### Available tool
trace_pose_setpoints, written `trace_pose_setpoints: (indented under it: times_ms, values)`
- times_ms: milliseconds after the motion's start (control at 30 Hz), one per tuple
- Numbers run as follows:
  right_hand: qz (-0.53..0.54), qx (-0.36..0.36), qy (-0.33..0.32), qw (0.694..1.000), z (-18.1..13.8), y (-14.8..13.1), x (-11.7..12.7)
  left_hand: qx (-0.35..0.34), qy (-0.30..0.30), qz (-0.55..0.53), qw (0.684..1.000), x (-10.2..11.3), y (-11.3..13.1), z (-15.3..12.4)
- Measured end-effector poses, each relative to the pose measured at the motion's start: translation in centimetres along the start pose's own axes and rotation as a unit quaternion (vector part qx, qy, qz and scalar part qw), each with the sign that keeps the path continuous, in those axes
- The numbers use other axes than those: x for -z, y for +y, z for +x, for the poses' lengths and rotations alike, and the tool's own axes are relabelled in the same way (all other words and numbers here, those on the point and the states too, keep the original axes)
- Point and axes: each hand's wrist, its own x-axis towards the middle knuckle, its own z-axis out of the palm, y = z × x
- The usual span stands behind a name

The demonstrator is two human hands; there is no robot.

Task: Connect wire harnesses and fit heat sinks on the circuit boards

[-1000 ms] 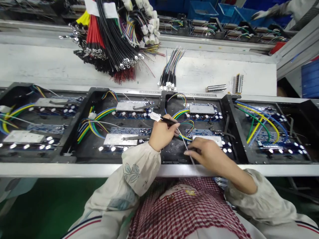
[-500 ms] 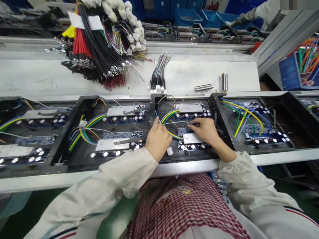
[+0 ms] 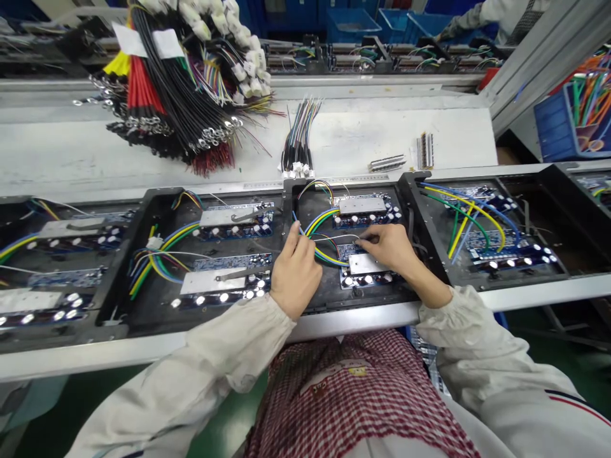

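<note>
Centrally, one black case, open-topped; all places below are given from it.

Within the case: upper board and lower board, each topped by a pale metal plate; thick wires, blue, yellow and green, curving along its left side; one white wire, running between the boards.

Left hand: over the case's left wall, index finger stretched toward the thick wires, other fingers curled (whether anything is held beneath them cannot be told).

Right hand: over the case's right half, above the lower board; thumb and forefinger drawn together at the white wire's end, apparently pinching it.

Behind the case: worktop, bearing plug leads, two pin strips, and, further left, a large cable heap.

Beside the case: left case and right case, both with boards and wires inside.

Risks, as judged: a sideways tug by the right hand could strain or kink the white wire; crowding from the thick wires could snag it; a wrist or cuff pressing on the lower board could knock its upright parts; poor sight under the fingers could leave the wire's end misplaced.
</note>
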Motion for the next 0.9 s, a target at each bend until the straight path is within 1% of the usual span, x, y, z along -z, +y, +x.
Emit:
trace_pose_setpoints:
  times_ms: [67, 167, 233, 267, 333, 433, 567, 667, 800, 900]
  values:
    - [-0.016, -0.002, -0.023, 1.0, 0.0, 0.0, 0.4, -0.018, 0.028, -0.035, 0.999, 0.5, 0.5, 0.2]
    - [-0.063, 0.009, -0.036, 0.997, -0.1, 0.6, 2.3, -0.103, 0.067, -0.123, 0.985, 0.9, 2.2, 0.9]
    - [-0.14, 0.012, -0.031, 0.99, -0.5, 1.2, 4.1, -0.152, 0.06, -0.158, 0.974, 0.8, 3.3, 1.5]
    - [-0.187, 0.007, -0.039, 0.982, -0.6, 1.6, 4.8, -0.164, 0.047, -0.164, 0.972, 0.6, 3.8, 1.9]
    - [-0.266, -0.008, -0.079, 0.961, -0.9, 2.1, 5.8, -0.177, 0.021, -0.167, 0.97, 0.3, 4.3, 2.5]
    - [-0.305, -0.007, -0.131, 0.943, -0.6, 2.4, 6.3, -0.186, 0.002, -0.172, 0.967, 0.2, 4.6, 3.1]
    - [-0.305, 0.011, -0.175, 0.936, 0.7, 3.1, 6.7, -0.173, 0.016, -0.169, 0.97, 0.3, 4.7, 3.1]
    - [-0.265, 0.034, -0.191, 0.945, 1.0, 4.0, 7.2, -0.159, 0.025, -0.167, 0.973, 0.1, 4.8, 3.0]
    - [-0.128, 0.09, -0.172, 0.973, -0.6, 5.1, 7.3, -0.15, 0.028, -0.175, 0.973, -0.2, 4.8, 3.0]
    - [-0.084, 0.147, -0.167, 0.971, -2.4, 5.5, 7.0, -0.145, 0.016, -0.178, 0.973, 0.0, 5.0, 2.8]
